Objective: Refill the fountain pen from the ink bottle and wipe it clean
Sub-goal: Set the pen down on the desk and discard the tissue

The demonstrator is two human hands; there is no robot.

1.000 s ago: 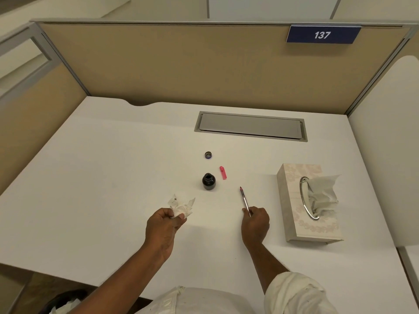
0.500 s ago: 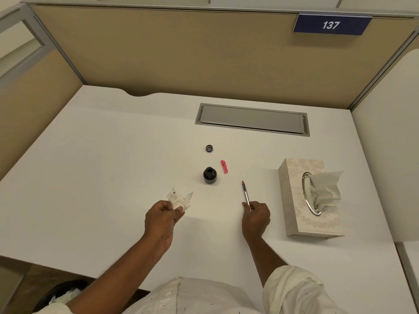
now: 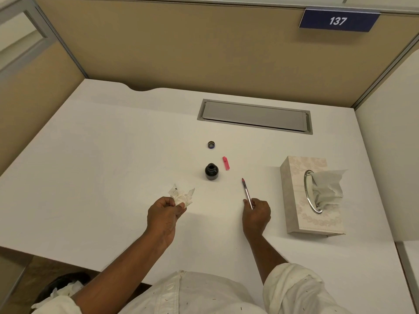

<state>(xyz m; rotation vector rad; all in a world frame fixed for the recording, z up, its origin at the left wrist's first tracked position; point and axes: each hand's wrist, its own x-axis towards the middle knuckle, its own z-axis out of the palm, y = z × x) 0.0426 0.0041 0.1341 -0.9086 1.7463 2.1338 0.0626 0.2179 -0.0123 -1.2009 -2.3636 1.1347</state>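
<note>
Wiping looks done, we judge: left hand fingers pinch a crumpled, ink-spotted tissue; right hand fingers grip the slim pen by its near end. Ink bottle stands open mid-worktop; lid and pink pen cap not yet refitted.

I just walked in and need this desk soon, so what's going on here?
A person at the white desk is tending a fountain pen. Their right hand holds it by the back end, tip pointing away. Their left hand pinches a crumpled, ink-spotted tissue. The ink bottle stands open, its cap lying beyond it.
</note>
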